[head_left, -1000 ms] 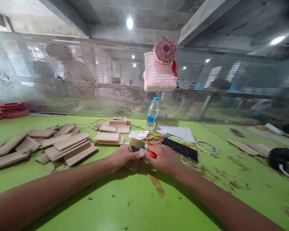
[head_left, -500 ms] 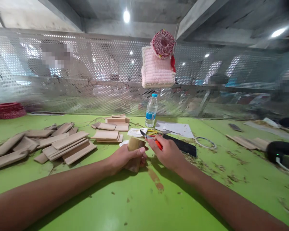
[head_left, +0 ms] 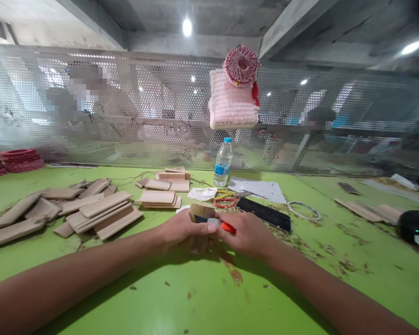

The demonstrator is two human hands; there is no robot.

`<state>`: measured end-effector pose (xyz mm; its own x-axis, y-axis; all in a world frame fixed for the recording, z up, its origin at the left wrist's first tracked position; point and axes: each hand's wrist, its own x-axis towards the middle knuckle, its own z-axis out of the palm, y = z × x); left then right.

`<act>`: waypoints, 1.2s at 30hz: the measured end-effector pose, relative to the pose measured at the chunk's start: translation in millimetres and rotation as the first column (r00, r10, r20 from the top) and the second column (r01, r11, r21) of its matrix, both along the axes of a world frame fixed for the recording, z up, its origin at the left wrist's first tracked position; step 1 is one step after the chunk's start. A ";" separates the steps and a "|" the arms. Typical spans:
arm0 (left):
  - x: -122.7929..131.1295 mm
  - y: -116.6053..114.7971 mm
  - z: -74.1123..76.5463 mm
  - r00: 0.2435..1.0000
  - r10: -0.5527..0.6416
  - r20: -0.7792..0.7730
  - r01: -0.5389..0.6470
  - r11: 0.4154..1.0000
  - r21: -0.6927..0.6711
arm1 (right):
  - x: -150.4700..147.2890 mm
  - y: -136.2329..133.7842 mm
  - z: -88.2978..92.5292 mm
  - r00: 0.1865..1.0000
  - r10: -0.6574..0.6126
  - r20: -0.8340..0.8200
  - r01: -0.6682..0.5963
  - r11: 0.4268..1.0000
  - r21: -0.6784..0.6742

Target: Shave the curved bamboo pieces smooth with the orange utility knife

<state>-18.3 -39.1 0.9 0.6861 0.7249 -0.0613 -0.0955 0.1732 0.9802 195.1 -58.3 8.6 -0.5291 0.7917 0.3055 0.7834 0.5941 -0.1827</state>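
My left hand (head_left: 179, 230) is closed around a curved brown piece that looks like bamboo (head_left: 199, 245), held above the green table in front of me. The fingers behind it are partly hidden. In my right hand (head_left: 247, 232) is a utility knife with a red-orange handle (head_left: 228, 227). Its dark blade (head_left: 200, 218) lies across the upper part of the brown piece. My left thumb rests against the knife near the blade's base. Just beyond the hands sit a red ring (head_left: 225, 202) and a black phone (head_left: 265, 215).
Curved tan pieces (head_left: 104, 204) are piled at the left, with neat stacks (head_left: 160, 198) nearer the middle. A water bottle (head_left: 223, 163) stands behind. White paper (head_left: 258, 187), a pale ring (head_left: 304, 210) and scattered shavings (head_left: 347, 266) lie rightward. A perforated panel (head_left: 167, 139) borders the table (head_left: 153, 298).
My right hand has moved in against the left. The knife blade, raised clear beyond the hands before, now lies across the brown piece. The view has shifted slightly.
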 end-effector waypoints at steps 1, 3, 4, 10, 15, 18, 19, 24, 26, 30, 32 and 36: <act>-0.8 0.8 0.2 1.000 -0.002 -0.028 0.002 1.000 0.013 | -0.2 -0.2 0.9 1.000 -0.007 0.013 0.007 1.000 0.003; -1.7 1.6 1.4 0.997 0.002 -0.073 0.001 0.999 0.040 | -0.7 -0.9 2.6 0.999 -0.025 0.038 0.025 1.000 0.018; -1.9 1.7 2.2 0.996 0.005 -0.091 0.000 0.998 0.058 | -0.9 -1.2 3.4 0.998 -0.035 0.047 0.034 0.999 0.028; -0.6 -0.1 5.9 0.982 0.051 -0.183 -0.025 0.990 0.141 | -1.0 -1.1 2.3 0.993 -0.077 0.084 0.073 0.996 0.051; -0.3 0.4 4.3 0.972 0.131 -0.194 -0.082 0.966 0.245 | -4.0 -3.5 -4.0 0.987 -0.132 0.088 0.126 0.989 0.071; -0.2 1.0 5.1 0.965 0.150 -0.215 -0.099 0.967 0.233 | -6.8 -4.4 -4.2 0.985 -0.162 0.058 0.157 0.984 0.081; 0.1 1.2 5.4 0.963 0.165 -0.213 -0.116 0.968 0.223 | -7.1 -4.0 -3.1 0.982 -0.187 0.030 0.184 0.980 0.081; 0.8 4.3 0.2 0.970 0.199 -0.137 -0.188 0.978 0.093 | -2.1 0.9 5.3 0.929 -0.307 -0.208 0.328 0.942 0.074; -0.1 6.4 -3.4 0.982 0.158 -0.100 -0.154 0.987 0.050 | 0.1 2.3 5.7 0.944 -0.269 -0.193 0.288 0.955 0.072; -2.6 7.8 -3.6 0.998 0.055 -0.015 -0.054 0.998 0.026 | -1.4 3.2 2.5 0.985 -0.162 -0.052 0.165 0.984 0.061; -3.0 6.5 -0.1 1.000 0.023 -0.012 -0.023 1.000 0.009 | -3.9 3.1 1.5 0.992 -0.123 -0.008 0.123 0.991 0.056; -1.6 4.8 4.4 0.997 0.044 -0.061 -0.041 0.999 0.036 | -7.9 2.7 0.6 0.993 -0.112 0.038 0.109 0.992 0.063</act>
<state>-19.9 -34.3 5.3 0.6504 0.7557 -0.0771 -0.0412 0.1364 0.9898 187.2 -55.6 9.3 -0.4529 0.8265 0.3345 0.8509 0.5127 -0.1147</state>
